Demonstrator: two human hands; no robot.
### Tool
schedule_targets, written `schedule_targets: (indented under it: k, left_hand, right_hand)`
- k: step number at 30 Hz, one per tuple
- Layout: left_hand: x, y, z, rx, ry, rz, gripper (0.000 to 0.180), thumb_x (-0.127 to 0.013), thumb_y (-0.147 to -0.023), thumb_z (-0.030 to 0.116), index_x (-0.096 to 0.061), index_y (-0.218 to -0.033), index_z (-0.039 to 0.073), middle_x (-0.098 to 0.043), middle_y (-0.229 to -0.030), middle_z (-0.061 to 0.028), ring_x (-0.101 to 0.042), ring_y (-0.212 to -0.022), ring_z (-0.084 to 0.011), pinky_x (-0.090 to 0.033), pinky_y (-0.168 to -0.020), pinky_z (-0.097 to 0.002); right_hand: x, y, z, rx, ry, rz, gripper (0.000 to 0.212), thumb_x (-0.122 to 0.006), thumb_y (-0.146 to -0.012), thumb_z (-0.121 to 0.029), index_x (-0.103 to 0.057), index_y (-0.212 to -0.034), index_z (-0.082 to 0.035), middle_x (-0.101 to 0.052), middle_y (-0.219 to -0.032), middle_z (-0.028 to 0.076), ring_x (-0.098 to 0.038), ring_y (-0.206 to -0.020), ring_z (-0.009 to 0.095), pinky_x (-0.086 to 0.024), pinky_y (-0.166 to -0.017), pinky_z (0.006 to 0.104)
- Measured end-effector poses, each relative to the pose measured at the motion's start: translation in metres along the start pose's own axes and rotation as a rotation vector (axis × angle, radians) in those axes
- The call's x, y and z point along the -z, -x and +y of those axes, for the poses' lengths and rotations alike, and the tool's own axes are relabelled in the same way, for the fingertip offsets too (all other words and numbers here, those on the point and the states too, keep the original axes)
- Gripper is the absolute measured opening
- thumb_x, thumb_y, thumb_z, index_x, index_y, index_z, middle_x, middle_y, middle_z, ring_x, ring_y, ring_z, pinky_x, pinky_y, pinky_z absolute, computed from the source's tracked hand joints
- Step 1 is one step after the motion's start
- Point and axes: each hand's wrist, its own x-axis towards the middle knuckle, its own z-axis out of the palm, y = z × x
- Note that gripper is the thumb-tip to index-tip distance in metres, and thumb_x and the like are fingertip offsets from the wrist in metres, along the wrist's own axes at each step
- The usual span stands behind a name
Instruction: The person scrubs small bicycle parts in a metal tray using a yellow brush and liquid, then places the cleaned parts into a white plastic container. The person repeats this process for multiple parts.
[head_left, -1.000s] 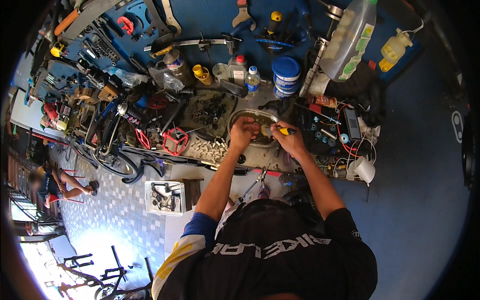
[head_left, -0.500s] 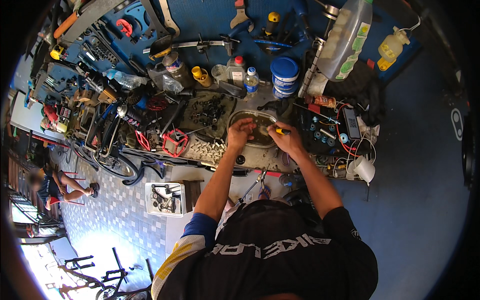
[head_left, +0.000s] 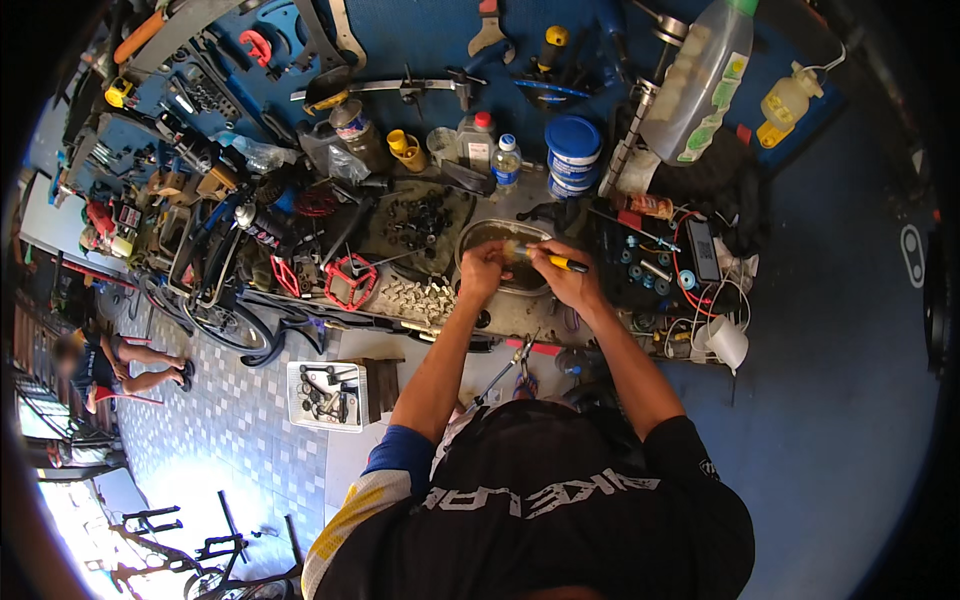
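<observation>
Both of my hands are over an oval metal basin point(head_left: 465, 240) of murky brownish liquid on the workbench. My right hand point(head_left: 566, 282) grips a small brush point(head_left: 569, 264) with a yellow and black handle. Its bristle end points left, at the fingers of my left hand point(head_left: 482, 268). Those fingers are pinched together over the basin's left part; whatever they hold is too small or hidden to name. Left of the basin lie a heap of small pale metal pieces point(head_left: 420, 299) and a red bike pedal point(head_left: 350, 281).
Dark small parts point(head_left: 420, 222) lie on a tray behind the heap. Bottles and a blue-lidded tub point(head_left: 572, 150) stand at the back. Right are bolts, a phone point(head_left: 703, 250), cables and a white cup point(head_left: 724, 341). A white crate point(head_left: 327, 396) sits below; a person point(head_left: 100, 360) sits far left.
My right hand has turned the brush so more of it shows and its bristles meet the left fingers. My left fingers have drawn closer together and nearer the brush.
</observation>
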Motion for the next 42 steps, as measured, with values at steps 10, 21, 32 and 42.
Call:
schedule_targets:
  k: [10,21,32,42]
  left_hand:
    - [0.007,0.003,0.001,0.090,0.332,0.031,0.025,-0.060,-0.094,-0.005,-0.064,-0.119,-0.005,-0.070,-0.105,-0.0133,-0.069,-0.087,-0.0189,-0.063,-0.078,-0.0335]
    - [0.003,0.002,0.004,0.091,0.237,-0.046,0.038,-0.059,-0.093,-0.006,-0.061,-0.130,-0.001,-0.070,-0.106,-0.0117,-0.066,-0.089,-0.0134,-0.061,-0.073,-0.0296]
    - [-0.002,-0.001,0.007,0.003,0.064,-0.033,0.048,-0.058,-0.085,-0.010,-0.058,-0.132,-0.001,-0.069,-0.110,-0.0107,-0.068,-0.087,-0.0155,-0.059,-0.066,-0.0289]
    - [0.006,-0.003,0.006,0.030,0.172,-0.018,0.022,-0.057,-0.093,-0.005,-0.059,-0.115,-0.003,-0.070,-0.102,-0.0121,-0.070,-0.087,-0.0196,-0.062,-0.071,-0.0325]
  right_hand:
    - [0.005,0.009,0.025,-0.278,0.080,-0.162,0.034,-0.067,-0.096,-0.035,-0.069,-0.121,-0.012,-0.071,-0.077,0.008,-0.072,-0.072,0.020,-0.055,-0.066,0.0343]
    - [0.003,-0.001,0.017,-0.207,0.088,-0.022,0.029,-0.070,-0.092,-0.033,-0.071,-0.102,-0.006,-0.074,-0.088,0.012,-0.073,-0.081,0.025,-0.055,-0.071,0.0353]
    - [0.003,-0.003,-0.014,-0.049,0.090,-0.016,0.027,-0.069,-0.095,-0.028,-0.072,-0.106,-0.004,-0.075,-0.092,0.013,-0.073,-0.084,0.016,-0.054,-0.073,0.0295]
    - [0.010,-0.001,0.004,-0.067,0.201,0.014,0.026,-0.068,-0.095,-0.034,-0.074,-0.108,-0.012,-0.074,-0.095,0.016,-0.074,-0.088,0.031,-0.056,-0.073,0.0370]
